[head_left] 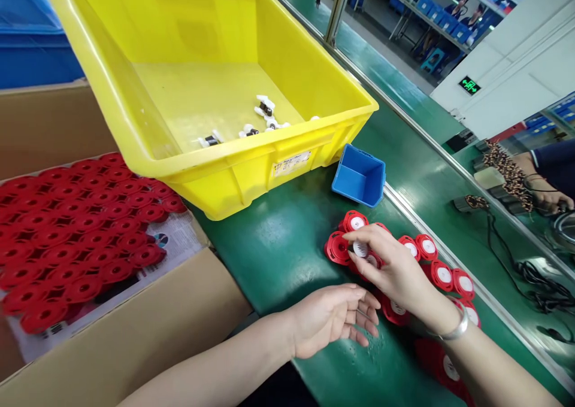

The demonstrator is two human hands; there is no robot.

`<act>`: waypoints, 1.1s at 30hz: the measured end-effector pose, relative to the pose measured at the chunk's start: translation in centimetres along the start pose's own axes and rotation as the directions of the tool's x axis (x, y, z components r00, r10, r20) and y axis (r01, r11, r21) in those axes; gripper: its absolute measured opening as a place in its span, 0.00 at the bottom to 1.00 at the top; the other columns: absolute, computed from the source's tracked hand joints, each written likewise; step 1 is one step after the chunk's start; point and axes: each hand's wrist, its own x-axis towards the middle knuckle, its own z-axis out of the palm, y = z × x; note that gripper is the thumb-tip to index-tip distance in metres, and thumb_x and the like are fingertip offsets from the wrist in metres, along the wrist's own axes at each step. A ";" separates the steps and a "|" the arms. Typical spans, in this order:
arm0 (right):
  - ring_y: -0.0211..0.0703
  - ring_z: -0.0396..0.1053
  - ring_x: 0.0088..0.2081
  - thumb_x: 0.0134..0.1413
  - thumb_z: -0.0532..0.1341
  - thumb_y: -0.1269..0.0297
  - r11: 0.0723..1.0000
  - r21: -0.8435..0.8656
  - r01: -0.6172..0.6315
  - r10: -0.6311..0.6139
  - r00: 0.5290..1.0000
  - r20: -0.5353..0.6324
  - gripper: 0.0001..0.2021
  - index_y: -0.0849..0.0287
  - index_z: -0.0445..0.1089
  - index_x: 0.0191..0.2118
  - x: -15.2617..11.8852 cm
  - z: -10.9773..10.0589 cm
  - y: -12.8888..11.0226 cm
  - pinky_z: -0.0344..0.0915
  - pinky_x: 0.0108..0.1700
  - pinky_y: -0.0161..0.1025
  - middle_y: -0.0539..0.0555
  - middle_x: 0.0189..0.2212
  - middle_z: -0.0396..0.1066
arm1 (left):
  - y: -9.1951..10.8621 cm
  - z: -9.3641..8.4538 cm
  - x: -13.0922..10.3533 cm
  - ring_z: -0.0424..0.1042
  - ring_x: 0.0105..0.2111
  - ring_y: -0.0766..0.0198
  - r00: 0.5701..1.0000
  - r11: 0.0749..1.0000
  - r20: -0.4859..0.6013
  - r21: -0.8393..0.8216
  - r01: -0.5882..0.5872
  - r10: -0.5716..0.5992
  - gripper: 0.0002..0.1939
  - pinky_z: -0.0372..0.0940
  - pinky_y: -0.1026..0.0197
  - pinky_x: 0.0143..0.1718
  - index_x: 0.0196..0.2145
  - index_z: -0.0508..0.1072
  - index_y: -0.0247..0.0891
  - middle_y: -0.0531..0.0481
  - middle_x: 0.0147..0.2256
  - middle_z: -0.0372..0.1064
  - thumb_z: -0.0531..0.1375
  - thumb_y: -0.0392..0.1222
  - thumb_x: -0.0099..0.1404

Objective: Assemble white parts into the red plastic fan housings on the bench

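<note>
My left hand (pixel 335 322) is palm up over the green table (pixel 278 239), fingers apart, with nothing in it. Above the red parts, my right hand (pixel 389 263) has its thumb and forefinger around a white gear-like piece (pixel 360 248), beside a red part with a bare centre (pixel 336 248). Several red parts with white centres, such as one at the right (pixel 442 275), stand in rows on the table. My right hand and forearm hide some of them.
A yellow bin (pixel 215 185) with a few white and black pieces stands behind. Near its corner sits a small blue bin (pixel 359 179). At left, a cardboard box (pixel 179 311) holds many red parts (pixel 85 221). Another person's hand (pixel 545 194) is beyond the metal rail.
</note>
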 end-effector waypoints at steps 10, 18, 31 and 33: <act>0.48 0.69 0.48 0.66 0.52 0.70 0.996 -0.074 0.049 -0.039 0.991 0.129 0.15 0.53 0.62 0.56 1.0 0.7 0.9 0.71 0.49 0.50 0.58 0.48 0.69 | 0.1 0.2 -0.3 0.72 0.34 0.60 1.000 1.000 -0.010 0.023 -0.013 0.013 0.14 0.62 0.59 0.36 0.37 0.74 0.31 0.44 0.34 0.70 0.62 0.44 0.57; 0.50 0.66 0.52 0.66 0.56 0.65 0.989 -0.137 0.053 -0.044 0.997 0.068 0.15 0.53 0.62 0.57 0.7 0.3 -0.2 0.67 0.53 0.52 0.59 0.51 0.67 | -0.1 0.0 -0.1 0.72 0.33 0.61 1.000 0.995 -0.005 0.101 -0.027 0.028 0.14 0.63 0.61 0.34 0.37 0.74 0.31 0.44 0.34 0.70 0.62 0.46 0.59; 0.68 0.45 0.69 0.66 0.48 0.44 0.644 -0.321 -0.694 0.509 0.702 -0.498 0.29 0.50 0.52 0.68 -15.7 -4.9 6.1 0.56 0.59 0.74 0.59 0.68 0.51 | 4.3 0.7 -2.7 0.35 0.69 0.35 0.748 -0.615 0.403 0.789 0.008 0.527 0.43 0.36 0.26 0.64 0.67 0.55 0.53 0.45 0.70 0.41 0.66 0.53 0.57; 0.69 0.43 0.69 0.66 0.46 0.42 0.639 -0.263 -0.723 0.589 0.679 -0.438 0.30 0.47 0.52 0.68 -16.2 -3.8 7.2 0.58 0.57 0.73 0.56 0.69 0.50 | 4.7 1.2 -1.0 0.34 0.69 0.36 0.832 -0.703 0.331 0.705 0.097 0.446 0.45 0.40 0.25 0.63 0.67 0.53 0.52 0.46 0.71 0.39 0.67 0.51 0.56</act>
